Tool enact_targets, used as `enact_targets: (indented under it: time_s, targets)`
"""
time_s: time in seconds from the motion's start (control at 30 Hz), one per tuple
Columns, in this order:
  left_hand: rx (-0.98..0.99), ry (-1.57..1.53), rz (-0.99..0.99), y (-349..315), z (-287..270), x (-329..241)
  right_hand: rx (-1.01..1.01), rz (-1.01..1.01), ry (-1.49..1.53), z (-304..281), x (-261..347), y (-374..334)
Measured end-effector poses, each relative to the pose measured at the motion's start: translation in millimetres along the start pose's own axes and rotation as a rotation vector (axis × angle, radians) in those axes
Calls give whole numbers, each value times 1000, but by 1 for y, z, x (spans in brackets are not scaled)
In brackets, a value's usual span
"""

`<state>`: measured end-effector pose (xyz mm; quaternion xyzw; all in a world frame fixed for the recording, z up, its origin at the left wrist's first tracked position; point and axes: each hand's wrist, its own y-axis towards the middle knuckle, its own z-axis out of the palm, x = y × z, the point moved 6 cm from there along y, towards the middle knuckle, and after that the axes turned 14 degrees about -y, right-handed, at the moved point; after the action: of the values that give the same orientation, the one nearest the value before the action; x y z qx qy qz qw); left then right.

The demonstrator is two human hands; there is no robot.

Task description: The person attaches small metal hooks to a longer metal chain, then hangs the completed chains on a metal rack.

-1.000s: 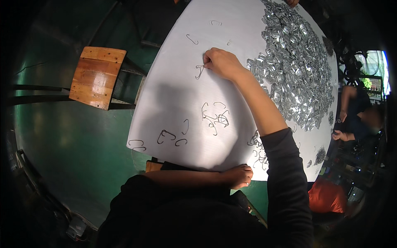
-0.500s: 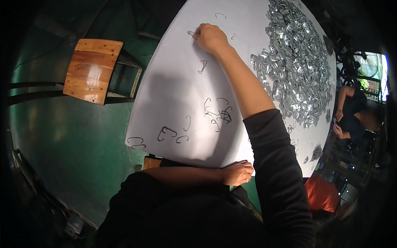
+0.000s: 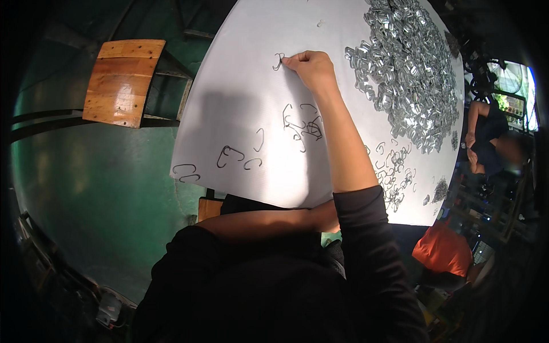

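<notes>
My right hand (image 3: 311, 67) reaches far over the white table (image 3: 229, 77), its thumb and fingers closed in a pinch. At the fingertips is a thin dark bent wire hook (image 3: 278, 62); whether anything else sits between the fingers is hidden. Nearer to me lie a tangle of similar wire hooks (image 3: 310, 130) and several loose ones, such as the bent wire pair (image 3: 229, 155) to its left. My left hand (image 3: 327, 217) rests low at the table's near edge, its fingers hidden behind my right sleeve.
A large heap of shiny metal buckle-like pieces (image 3: 409, 74) covers the table's right side. Scattered wire rings (image 3: 394, 177) and a dark small pile (image 3: 440, 190) lie below it. A wooden stool (image 3: 123, 83) stands left. Another person (image 3: 486, 137) sits beyond the right edge, near an orange cloth (image 3: 443, 248).
My right hand has come nearer to me, to the wire hook. A small shiny piece that was at its fingertips no longer shows on the table. The view has shifted, and my left hand is now mostly covered.
</notes>
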<state>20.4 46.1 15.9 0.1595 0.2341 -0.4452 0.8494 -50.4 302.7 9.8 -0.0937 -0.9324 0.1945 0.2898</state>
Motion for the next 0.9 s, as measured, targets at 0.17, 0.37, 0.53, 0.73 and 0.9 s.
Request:
enact_targets:
  time_s: [0.17, 0.37, 0.53, 0.73, 0.9]
  targets:
    - [144, 421, 221, -3, -10, 32, -166, -38, -544, 17, 32, -9]
    - [35, 856, 614, -3, -8, 33, 85, -179, -190, 15, 17, 2]
    - [68, 1014, 513, 7, -2, 42, 648, -441, 1357, -42, -42, -33]
    - [115, 986, 355, 7, -5, 38, 465, -311, 1405, -63, -87, -51]
    - [62, 1016, 384, 2, -4, 25, 146, -127, 408, -36, -73, -58]
